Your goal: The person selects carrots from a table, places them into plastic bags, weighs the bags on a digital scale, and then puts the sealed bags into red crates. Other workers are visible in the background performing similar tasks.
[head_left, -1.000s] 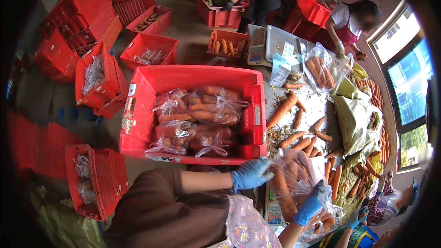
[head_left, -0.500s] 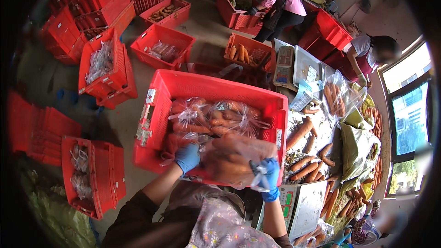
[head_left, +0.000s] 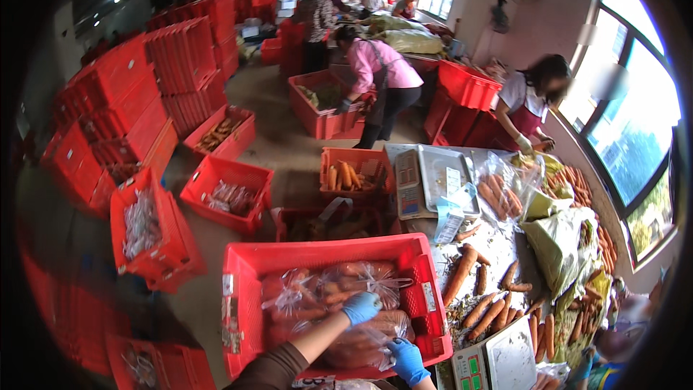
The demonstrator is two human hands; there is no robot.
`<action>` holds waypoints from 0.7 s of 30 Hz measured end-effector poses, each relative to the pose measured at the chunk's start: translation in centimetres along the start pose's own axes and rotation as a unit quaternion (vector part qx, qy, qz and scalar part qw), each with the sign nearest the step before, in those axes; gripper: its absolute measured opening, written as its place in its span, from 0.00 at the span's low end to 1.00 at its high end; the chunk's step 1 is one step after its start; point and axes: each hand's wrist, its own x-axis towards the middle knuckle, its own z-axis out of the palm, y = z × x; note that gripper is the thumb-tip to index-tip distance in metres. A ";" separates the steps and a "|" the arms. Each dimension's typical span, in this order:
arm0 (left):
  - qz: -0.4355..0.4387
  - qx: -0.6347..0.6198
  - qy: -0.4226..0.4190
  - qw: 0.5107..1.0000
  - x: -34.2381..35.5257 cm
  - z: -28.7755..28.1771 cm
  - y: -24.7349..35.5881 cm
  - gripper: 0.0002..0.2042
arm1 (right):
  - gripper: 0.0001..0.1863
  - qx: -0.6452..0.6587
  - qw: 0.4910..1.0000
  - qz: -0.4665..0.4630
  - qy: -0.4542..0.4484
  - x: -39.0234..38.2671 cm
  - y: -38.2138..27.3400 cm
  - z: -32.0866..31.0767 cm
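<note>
The right hand [head_left: 409,361], gloved in blue, is resting against the near edge of a bag of carrots [head_left: 357,352]; its fingers are sitting curved, but whether they are gripping film cannot be told. The left hand [head_left: 362,308] is lying over the bags with fingers partly bent; a firm hold is not showing. Both hands are flanking the bag, probably because its loose load is needing support from two sides. The bag is lying inside the red crate [head_left: 325,251], among other bags, whose spread the high walls are presumably limiting. Right of the crate, a scale [head_left: 509,357] is standing at the near end of the tabletop [head_left: 498,242], apparently for easy reach. Loose carrots [head_left: 491,319] are lying beyond it. Farther off, a second scale [head_left: 451,173] is standing, and a person in pink [head_left: 382,72] is stooping over another crate [head_left: 321,124].
</note>
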 end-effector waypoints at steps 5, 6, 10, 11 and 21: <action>0.021 -0.071 -0.068 0.995 -1.2 2.7 5.8 0.13 | 0.21 0.137 0.990 0.024 0.022 -2.7 -0.4 0.3; 0.030 -0.086 -0.054 0.994 -2.1 4.2 5.7 0.12 | 0.21 0.153 0.987 0.042 -0.009 -4.0 0.1 0.0; 0.089 0.044 0.015 0.995 -4.8 6.4 6.5 0.10 | 0.16 0.108 0.988 0.106 -0.039 -7.1 -0.3 -7.9; 0.103 0.052 0.026 0.993 -5.2 6.4 6.7 0.11 | 0.14 0.066 0.990 0.123 -0.034 -7.3 -1.3 -11.2; 0.113 0.246 0.116 0.956 -6.3 11.1 6.8 0.14 | 0.07 -0.303 0.948 -0.013 0.096 -10.8 -15.9 -32.5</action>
